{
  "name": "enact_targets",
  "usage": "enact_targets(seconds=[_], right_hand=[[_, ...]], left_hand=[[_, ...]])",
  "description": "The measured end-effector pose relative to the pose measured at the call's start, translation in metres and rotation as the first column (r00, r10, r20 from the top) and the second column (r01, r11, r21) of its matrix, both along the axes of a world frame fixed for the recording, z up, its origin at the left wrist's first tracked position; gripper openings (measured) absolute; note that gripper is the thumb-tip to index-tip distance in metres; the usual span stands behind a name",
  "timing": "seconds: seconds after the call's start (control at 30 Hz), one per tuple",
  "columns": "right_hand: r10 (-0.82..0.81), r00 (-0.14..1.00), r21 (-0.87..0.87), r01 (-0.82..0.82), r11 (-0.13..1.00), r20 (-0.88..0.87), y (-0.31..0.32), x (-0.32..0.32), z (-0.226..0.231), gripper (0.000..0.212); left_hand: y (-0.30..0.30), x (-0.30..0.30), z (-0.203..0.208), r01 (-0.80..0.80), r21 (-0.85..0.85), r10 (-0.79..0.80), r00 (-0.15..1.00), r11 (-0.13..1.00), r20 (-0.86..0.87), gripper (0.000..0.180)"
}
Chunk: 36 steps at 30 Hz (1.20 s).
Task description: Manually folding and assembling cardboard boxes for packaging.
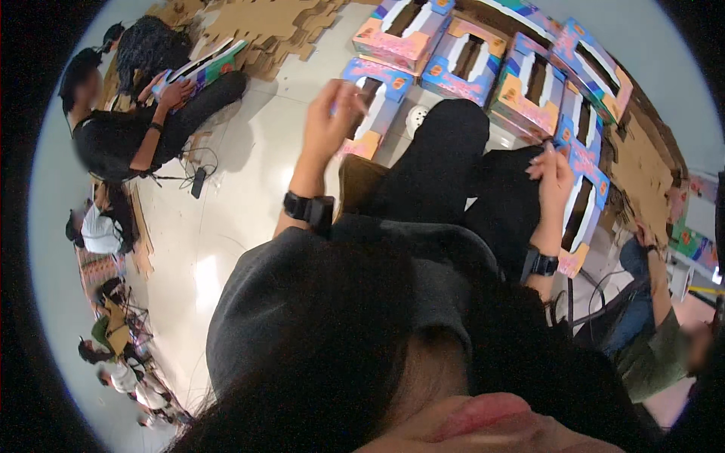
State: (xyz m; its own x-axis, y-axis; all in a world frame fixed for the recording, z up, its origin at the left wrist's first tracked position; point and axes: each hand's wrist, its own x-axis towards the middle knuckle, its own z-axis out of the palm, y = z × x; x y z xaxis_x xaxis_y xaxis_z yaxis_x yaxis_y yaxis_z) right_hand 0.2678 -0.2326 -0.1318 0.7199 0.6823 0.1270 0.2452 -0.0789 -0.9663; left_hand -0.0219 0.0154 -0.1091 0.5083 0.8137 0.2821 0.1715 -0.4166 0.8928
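Observation:
My left hand (pixel 330 121) is raised in front of me, fingers apart and slightly blurred, with nothing visible in it. Just beyond its fingertips is a blue, pink and orange printed cardboard box (pixel 395 84) with a long cut-out in its top. My right hand (pixel 553 172) hovers above my right knee, fingers loosely bent and apart, also holding nothing I can see. Beside it, on the right, stands another printed box (pixel 595 177). Further similar boxes, such as a pink-sided box (pixel 521 113) and a blue-edged box (pixel 474 57), surround my knees.
Flattened brown cardboard (pixel 257 34) lies on the pale tiled floor (pixel 249 151) at the far left, and more cardboard (pixel 642 155) is at the right. One seated person (pixel 113 143) handles a printed box (pixel 219 68) at left; another person (pixel 657 347) reaches in at right.

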Motion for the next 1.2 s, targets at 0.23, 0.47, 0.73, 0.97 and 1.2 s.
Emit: enact_targets(seconds=[0.23, 0.47, 0.73, 0.97, 1.2], right_hand=[[-0.156, 0.979, 0.013, 0.156, 0.988, 0.131, 0.02, -0.005, 0.004, 0.028], [-0.186, 0.975, -0.065, 0.195, 0.979, 0.119, 0.031, -0.005, 0.002, 0.031], [0.002, 0.917, -0.302, 0.129, 0.945, 0.398, 0.046, 0.01, -0.001, 0.026], [0.167, 0.929, -0.469, 0.008, 0.883, 0.331, 0.079, 0.012, 0.013, 0.024], [0.247, 0.921, -0.61, -0.014, 0.792, 0.3, 0.089, 0.013, 0.018, 0.015]], left_hand=[[0.091, -0.097, -0.131, -0.318, -0.277, 0.114, 0.817, 0.907, -0.566, 0.051], [0.101, -0.097, -0.293, -0.023, -0.538, -0.411, 0.619, 0.842, -0.669, 0.049], [0.072, -0.056, -0.359, 0.082, -0.247, -0.247, 0.583, 0.966, -0.774, 0.051], [0.057, -0.03, -0.341, 0.079, -0.098, -0.118, 0.326, 0.992, -0.938, 0.085], [0.052, -0.013, -0.365, 0.131, -0.109, -0.138, 0.243, 0.985, -0.96, 0.1]])
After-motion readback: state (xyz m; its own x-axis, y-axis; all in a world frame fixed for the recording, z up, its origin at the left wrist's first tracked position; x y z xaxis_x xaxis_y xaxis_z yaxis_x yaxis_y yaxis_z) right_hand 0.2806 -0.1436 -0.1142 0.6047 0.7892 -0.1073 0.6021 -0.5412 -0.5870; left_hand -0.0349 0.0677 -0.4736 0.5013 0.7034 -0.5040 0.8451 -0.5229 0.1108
